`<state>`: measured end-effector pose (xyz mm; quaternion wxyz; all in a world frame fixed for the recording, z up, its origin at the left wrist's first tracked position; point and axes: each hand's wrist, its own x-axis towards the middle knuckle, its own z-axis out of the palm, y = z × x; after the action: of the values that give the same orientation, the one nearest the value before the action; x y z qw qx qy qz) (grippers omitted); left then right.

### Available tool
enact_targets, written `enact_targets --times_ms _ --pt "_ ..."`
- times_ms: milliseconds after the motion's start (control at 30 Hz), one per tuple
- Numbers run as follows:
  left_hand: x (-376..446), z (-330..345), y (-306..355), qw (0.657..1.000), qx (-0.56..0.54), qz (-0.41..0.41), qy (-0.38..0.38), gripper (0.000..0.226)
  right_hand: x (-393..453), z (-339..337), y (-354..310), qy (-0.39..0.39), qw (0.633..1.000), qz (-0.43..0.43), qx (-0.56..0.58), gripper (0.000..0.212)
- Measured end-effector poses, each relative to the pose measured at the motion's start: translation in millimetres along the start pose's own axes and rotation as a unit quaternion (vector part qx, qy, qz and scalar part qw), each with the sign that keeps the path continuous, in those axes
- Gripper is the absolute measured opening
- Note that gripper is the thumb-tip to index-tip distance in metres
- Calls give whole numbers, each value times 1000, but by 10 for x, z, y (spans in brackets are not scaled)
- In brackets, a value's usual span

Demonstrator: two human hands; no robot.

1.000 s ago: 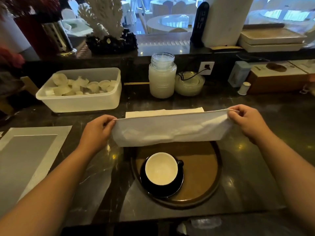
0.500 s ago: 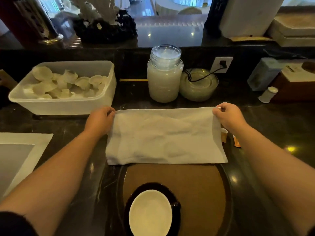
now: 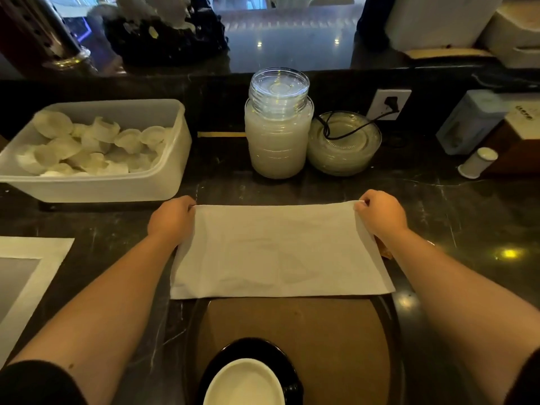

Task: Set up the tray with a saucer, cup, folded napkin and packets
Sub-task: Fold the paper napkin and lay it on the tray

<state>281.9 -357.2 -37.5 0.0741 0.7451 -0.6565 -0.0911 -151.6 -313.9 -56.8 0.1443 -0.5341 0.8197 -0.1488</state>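
A white cloth napkin (image 3: 280,252) lies flat as a wide rectangle on the dark counter, its near edge overlapping the far rim of the round brown tray (image 3: 344,340). My left hand (image 3: 171,219) pinches the napkin's far left corner and my right hand (image 3: 381,213) pinches its far right corner. On the tray's near side a white-lined cup (image 3: 244,382) sits on a black saucer (image 3: 254,347), partly cut off by the frame's bottom. An orange packet (image 3: 384,251) peeks out beside my right wrist.
A white plastic tub (image 3: 96,182) of paper cups stands at the left. A glass jar (image 3: 279,127) and stacked glass dishes (image 3: 344,144) sit behind the napkin, with a wall socket and cable. A grey placemat (image 3: 26,273) lies far left; boxes (image 3: 473,121) stand at the right.
The napkin went from hanging in the air above the tray to lying flat on the counter. Both hands moved down and forward with its corners. The view tilted downward.
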Motion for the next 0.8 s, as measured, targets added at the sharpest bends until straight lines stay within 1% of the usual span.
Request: enact_targets --times_ms 67,167,267,333,433,467,533,600,700,800 --pt "-17 8 0 1000 16 -3 -11 24 -39 9 5 18 999 -20 -31 21" --pt "-90 46 0 999 38 15 -24 38 -147 -27 4 38 997 -28 -54 36" --pt "-288 66 37 998 15 49 -24 56 -327 -137 13 65 998 -13 -20 41" --pt "-483 86 64 995 4 100 -30 62 -518 -200 91 62 998 11 17 40" --pt "-760 141 54 980 45 172 -86 69 -849 -256 312 21 997 68 24 35" --pt "-818 164 32 976 61 181 -109 72 -930 -267 376 -4 997 80 7 34" --pt "-878 209 -30 970 79 182 -143 78 -1044 -284 433 -59 994 89 -24 39" --pt "-896 254 -90 967 88 178 -158 83 -1105 -296 390 -105 990 94 -14 38" --pt "-902 300 -133 966 101 181 -157 84 -1137 -308 248 -167 974 132 72 37" --pt "-903 313 -133 965 107 180 -157 84 -1120 -367 135 -212 942 195 170 34"
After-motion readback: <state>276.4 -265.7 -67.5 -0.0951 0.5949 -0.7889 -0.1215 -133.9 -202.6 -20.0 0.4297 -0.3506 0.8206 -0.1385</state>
